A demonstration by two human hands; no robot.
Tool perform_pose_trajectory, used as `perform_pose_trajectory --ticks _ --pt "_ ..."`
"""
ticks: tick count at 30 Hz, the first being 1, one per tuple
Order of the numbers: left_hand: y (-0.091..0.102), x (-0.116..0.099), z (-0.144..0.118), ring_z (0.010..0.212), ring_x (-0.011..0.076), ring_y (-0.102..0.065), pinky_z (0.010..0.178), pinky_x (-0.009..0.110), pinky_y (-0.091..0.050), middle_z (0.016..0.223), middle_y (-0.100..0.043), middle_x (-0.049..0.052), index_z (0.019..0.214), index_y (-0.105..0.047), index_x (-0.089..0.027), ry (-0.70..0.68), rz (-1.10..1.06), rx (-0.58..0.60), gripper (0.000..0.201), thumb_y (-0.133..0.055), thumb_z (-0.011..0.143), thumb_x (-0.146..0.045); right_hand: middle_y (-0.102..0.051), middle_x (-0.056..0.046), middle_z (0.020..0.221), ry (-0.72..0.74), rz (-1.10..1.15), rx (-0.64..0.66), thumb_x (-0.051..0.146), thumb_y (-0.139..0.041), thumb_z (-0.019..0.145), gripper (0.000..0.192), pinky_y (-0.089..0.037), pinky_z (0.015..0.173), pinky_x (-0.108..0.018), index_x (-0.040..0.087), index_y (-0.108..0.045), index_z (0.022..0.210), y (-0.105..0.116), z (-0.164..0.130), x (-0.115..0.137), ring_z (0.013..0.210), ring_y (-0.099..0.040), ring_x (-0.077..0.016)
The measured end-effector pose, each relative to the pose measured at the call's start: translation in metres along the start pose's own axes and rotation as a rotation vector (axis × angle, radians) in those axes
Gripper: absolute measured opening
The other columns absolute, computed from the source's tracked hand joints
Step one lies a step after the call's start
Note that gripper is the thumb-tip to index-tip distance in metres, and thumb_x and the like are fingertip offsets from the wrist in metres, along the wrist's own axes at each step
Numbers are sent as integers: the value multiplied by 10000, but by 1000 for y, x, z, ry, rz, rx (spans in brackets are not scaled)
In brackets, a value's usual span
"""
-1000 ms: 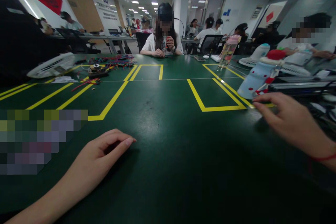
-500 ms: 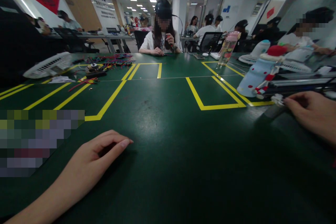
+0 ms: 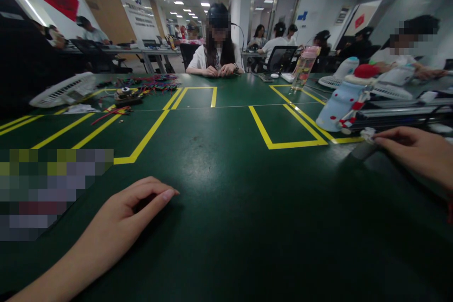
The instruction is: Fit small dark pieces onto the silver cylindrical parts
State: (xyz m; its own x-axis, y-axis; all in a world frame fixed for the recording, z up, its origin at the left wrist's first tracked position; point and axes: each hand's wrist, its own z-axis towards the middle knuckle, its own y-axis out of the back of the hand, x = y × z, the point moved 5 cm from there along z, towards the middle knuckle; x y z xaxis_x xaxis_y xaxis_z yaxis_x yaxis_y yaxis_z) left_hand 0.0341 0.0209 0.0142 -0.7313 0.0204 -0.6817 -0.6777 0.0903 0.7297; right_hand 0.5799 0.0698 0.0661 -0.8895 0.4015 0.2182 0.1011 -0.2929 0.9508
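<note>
My left hand lies palm down on the green table, its fingers loosely curled and nothing in it. At the right edge, my right hand reaches toward the left. Its fingertips pinch a small white piece just above the table. That piece is next to the end of a long black bar. A pale blue bottle with red dots and a red cap leans just behind the bar. The far side of my right hand is cut off by the frame.
Yellow tape marks rectangles on the table. A white fan and a pile of coloured wires lie at the back left, a clear pink-lidded bottle at the back right. A person sits opposite, others behind.
My right hand pulled back to the right edge and now pinches the small white piece by the black bar. My left hand has stayed still.
</note>
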Motion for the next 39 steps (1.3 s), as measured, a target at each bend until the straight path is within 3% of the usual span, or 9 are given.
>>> perform_pose_trajectory --ticks 4,10,14,17,20,24,27,34,39 --pt "0 -1 -1 918 230 -632 834 300 -459 923 -714 -13 872 -700 -269 -6 -19 -7 307 -542 850 -530 -669 -150 993 -13 40 -43 600 -533 798 506 -407 705 -326 156 -650 1011 -1 -2 0 783 -591 -189" --pt "-1 -2 -1 898 228 -634 822 313 -460 911 -707 -8 863 -695 -268 -18 -41 -11 304 -533 862 -526 -673 -133 969 29 55 -113 545 -691 690 480 -457 714 -336 160 -604 964 -11 -7 3 844 -628 -221" --pt "-1 -7 0 899 225 -636 825 302 -480 917 -710 -4 864 -710 -259 -42 -18 -1 311 -524 866 -508 -664 -87 1011 298 381 -153 476 -730 689 449 -522 737 -325 205 -590 1018 -17 -49 59 832 -645 -192" --pt "-2 -5 0 927 234 -625 849 317 -479 933 -697 -5 876 -703 -264 -50 17 15 324 -504 880 -520 -646 -48 1072 623 675 61 413 -706 749 369 -555 806 -331 247 -574 1050 -27 -101 127 917 -647 -174" --pt "-3 4 1 957 238 -617 863 337 -473 983 -683 9 920 -690 -263 -51 37 40 334 -495 893 -534 -629 -33 1112 893 778 235 321 -678 796 288 -539 868 -307 245 -554 1045 -37 -148 184 989 -625 -146" --pt "-4 10 4 978 231 -613 878 343 -464 1025 -671 17 960 -684 -273 -92 48 68 311 -514 896 -526 -614 -33 1116 966 855 333 283 -642 825 277 -522 872 -274 224 -519 1067 -51 -171 213 985 -606 -111" --pt "-9 -7 5 966 224 -611 849 339 -474 1027 -663 16 1008 -682 -285 -125 53 51 286 -528 900 -500 -615 -19 1106 902 849 427 309 -656 815 353 -524 870 -269 240 -502 1125 -62 -171 212 975 -609 -103" --pt "-46 -95 9 900 159 -600 791 280 -477 989 -638 -5 1108 -696 -330 -416 -104 155 234 -564 915 -331 -636 3 1128 799 927 499 305 -696 780 530 -518 912 -246 264 -408 1223 -71 -169 209 1023 -631 -87" --pt "-52 -108 22 844 163 -597 706 280 -453 930 -627 -8 941 -767 -330 -360 -131 139 143 -679 831 -353 -646 6 1145 808 904 525 301 -698 772 551 -511 918 -247 263 -410 1240 -72 -170 209 1047 -629 -90"
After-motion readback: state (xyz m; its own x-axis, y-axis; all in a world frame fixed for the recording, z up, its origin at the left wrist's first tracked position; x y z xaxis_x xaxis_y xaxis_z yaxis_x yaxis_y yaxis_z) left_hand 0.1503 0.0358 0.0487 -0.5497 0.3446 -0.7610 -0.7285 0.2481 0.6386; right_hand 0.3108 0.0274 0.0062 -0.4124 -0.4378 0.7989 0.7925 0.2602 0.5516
